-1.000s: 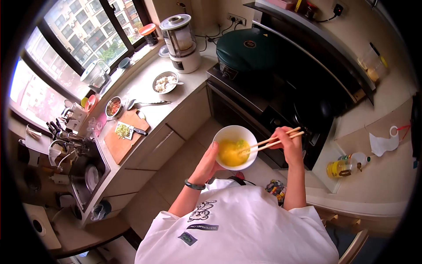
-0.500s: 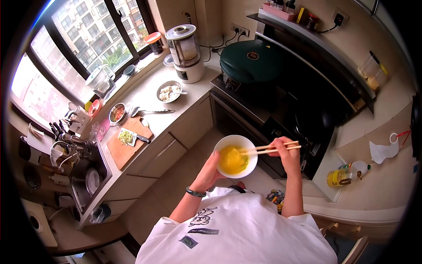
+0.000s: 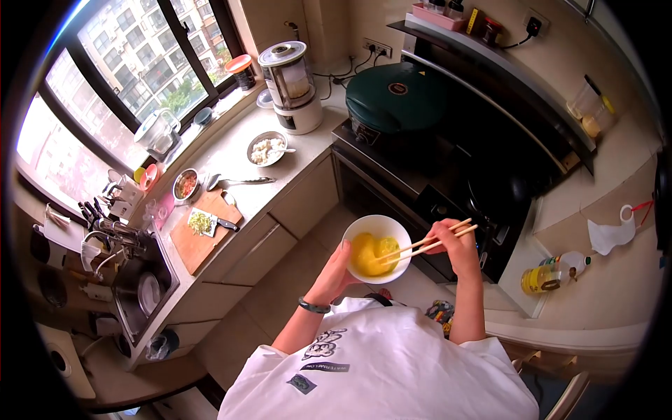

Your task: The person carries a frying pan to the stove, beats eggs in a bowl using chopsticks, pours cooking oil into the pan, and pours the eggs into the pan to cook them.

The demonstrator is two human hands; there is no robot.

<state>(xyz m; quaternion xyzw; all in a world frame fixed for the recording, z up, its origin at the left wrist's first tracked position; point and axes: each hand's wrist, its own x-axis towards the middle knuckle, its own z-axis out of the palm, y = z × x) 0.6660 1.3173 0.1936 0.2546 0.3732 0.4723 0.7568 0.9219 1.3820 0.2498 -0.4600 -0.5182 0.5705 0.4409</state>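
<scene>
My left hand (image 3: pixel 336 272) is closed around the left side of a white bowl (image 3: pixel 400 231), held in front of my chest. Yellow beaten egg (image 3: pixel 367 253) lies in the bowl, with a greenish patch near its right side. My right hand (image 3: pixel 453 246) grips a pair of chopsticks (image 3: pixel 424 247) near their back ends. Their tips dip into the egg, slanting down to the left. The bowl tilts a little toward me, and its underside is hidden.
On the left counter are a cutting board (image 3: pixel 203 245) with a cleaver and chopped greens, a ladle (image 3: pixel 241 181), two metal bowls of food and a blender (image 3: pixel 290 87). A green electric griddle (image 3: pixel 396 98) stands on the stove. Oil bottles (image 3: pixel 542 278) are at right; a sink (image 3: pixel 126 297) at left.
The chopsticks have swung from nearly level to a steeper slant, their tips moving lower in the egg. The bowl and my left hand stay almost in place.
</scene>
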